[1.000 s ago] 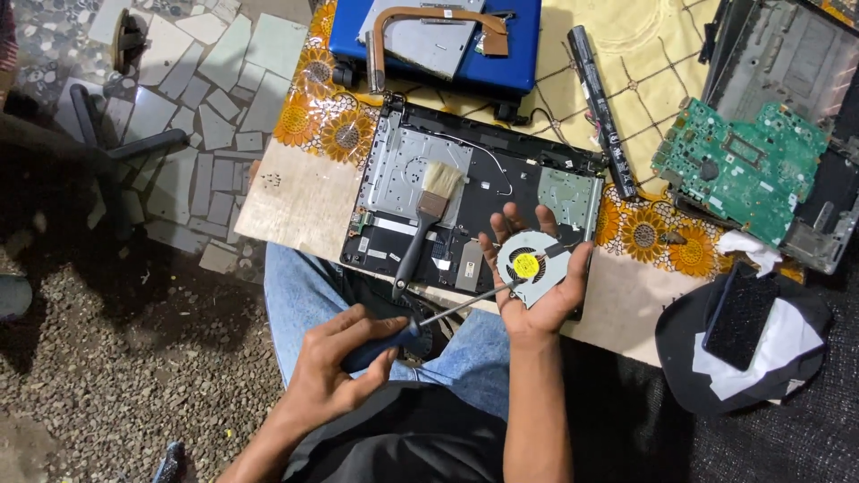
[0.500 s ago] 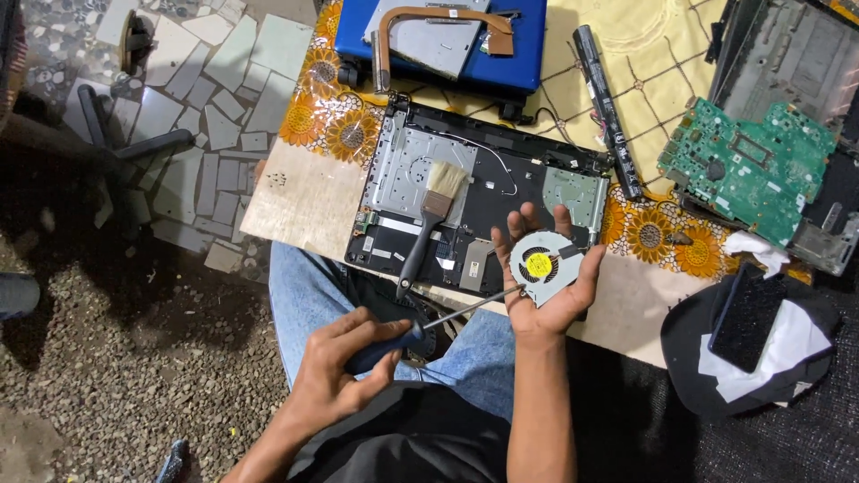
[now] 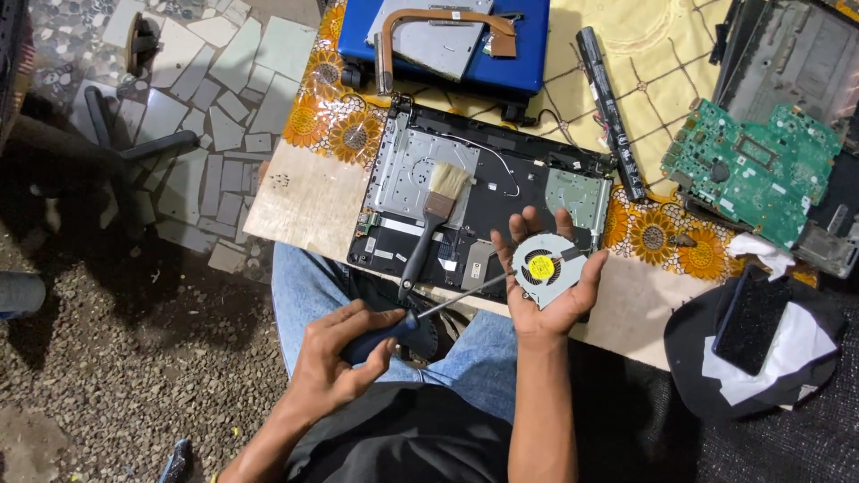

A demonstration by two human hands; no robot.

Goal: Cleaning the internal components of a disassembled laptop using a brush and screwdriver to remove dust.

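While the left hand [image 3: 344, 358] keeps its fingers [image 3: 380, 344] closed around the dark blue handle of a screwdriver [image 3: 429, 315], whose thin shaft reaches toward the other palm, the right hand [image 3: 550, 286] holds a small laptop cooling fan [image 3: 546, 268] on half-open, upturned fingers [image 3: 530, 222], cupped rather than clamped, just above the near edge of the surface [image 3: 295, 201]. Because the fan merely rests in the palm, a push from the screwdriver tip could tip it off toward the lap or the gravel floor [image 3: 116, 358]; the tip could likewise slip and score the blades or the palm. A round yellow label marks the fan hub. Just beyond lies an opened laptop base [image 3: 501, 179] with a paintbrush [image 3: 434, 215] resting on it, bristles pointing away. Farther out lie a blue laptop lid [image 3: 528, 54] carrying a copper heat pipe [image 3: 429, 18], a long black battery pack [image 3: 608, 112], and a green motherboard [image 3: 752, 170] at the right. A flat black rectangular device [image 3: 752, 309] on white paper sits on a dark round seat [image 3: 796, 394] nearest the right edge.
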